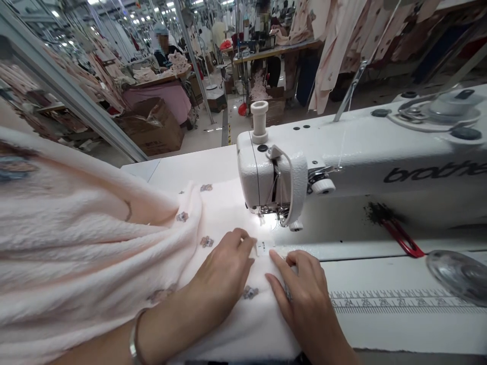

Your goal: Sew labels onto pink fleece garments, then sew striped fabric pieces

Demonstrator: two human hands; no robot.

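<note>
Pale pink fleece fabric with small printed figures lies in front of the sewing machine head and bunches up in thick folds on the left. My left hand, with a bracelet at the wrist, has its fingers bent and pinched at the fabric's edge, just short of the lit needle area. Beside it, my right hand rests on the fabric with thumb and index finger apart. Between the hands shows a small white patch with dark marks; whether it is a label or part of the machine I cannot tell.
A red-handled brush lies under the machine arm. To its right is a clear round object, near a printed ruler on the table. Beyond stand a cardboard box, hanging pink garments and a seated co-worker.
</note>
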